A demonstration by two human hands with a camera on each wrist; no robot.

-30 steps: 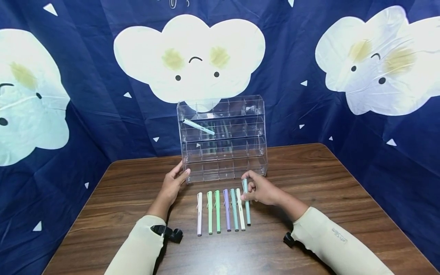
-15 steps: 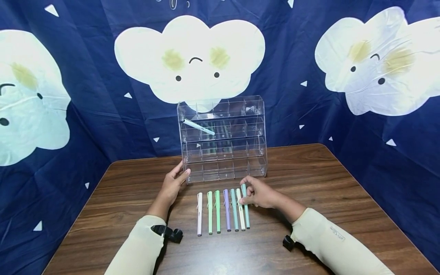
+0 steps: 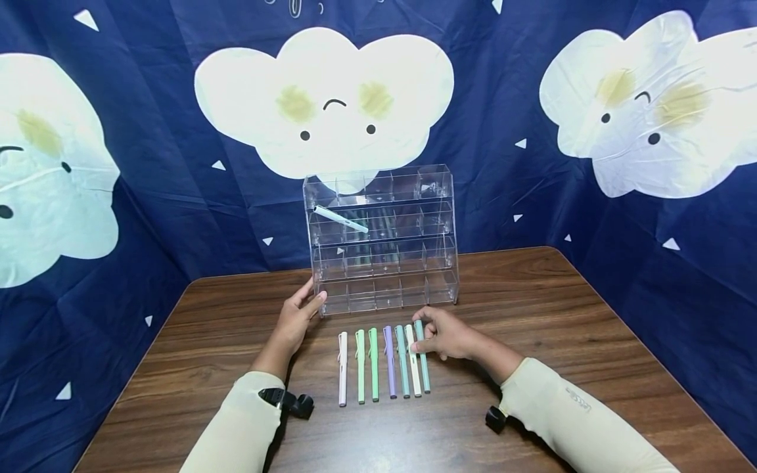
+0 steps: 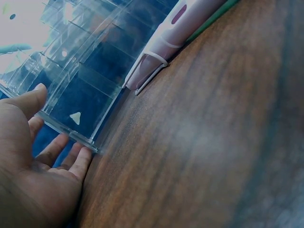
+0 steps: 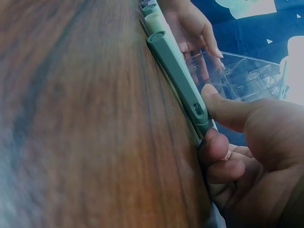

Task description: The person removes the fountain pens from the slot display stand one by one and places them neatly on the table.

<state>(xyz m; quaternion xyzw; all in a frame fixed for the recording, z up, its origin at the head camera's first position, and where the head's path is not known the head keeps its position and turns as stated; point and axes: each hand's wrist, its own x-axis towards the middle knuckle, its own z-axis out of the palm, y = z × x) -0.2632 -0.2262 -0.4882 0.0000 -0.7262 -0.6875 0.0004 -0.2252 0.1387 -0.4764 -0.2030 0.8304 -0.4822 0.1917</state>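
Several pastel pens lie side by side on the wooden table (image 3: pixel 532 309). My right hand (image 3: pixel 428 334) pinches the far end of the rightmost teal pen (image 3: pixel 423 368), which lies beside a cream pen (image 3: pixel 414 371). In the right wrist view the thumb and curled fingers of the right hand (image 5: pixel 211 118) close on the teal pen (image 5: pixel 173 71). My left hand (image 3: pixel 307 303) rests with straight fingers against the lower left corner of a clear acrylic organizer (image 3: pixel 381 236). The left wrist view shows the left hand (image 4: pixel 57 152) touching the organizer's (image 4: pixel 80 71) bottom edge.
One light blue pen (image 3: pixel 341 219) lies slanted in an upper compartment of the organizer. A pale pink pen (image 3: pixel 342 368) is the leftmost in the row, also seen close in the left wrist view (image 4: pixel 175 33). Blue cloud-print cloth (image 3: pixel 118 164) hangs behind and beside the table.
My right hand has brought the teal pen down and slightly toward me, into line with the row. The left hand has stayed at the organizer's corner.
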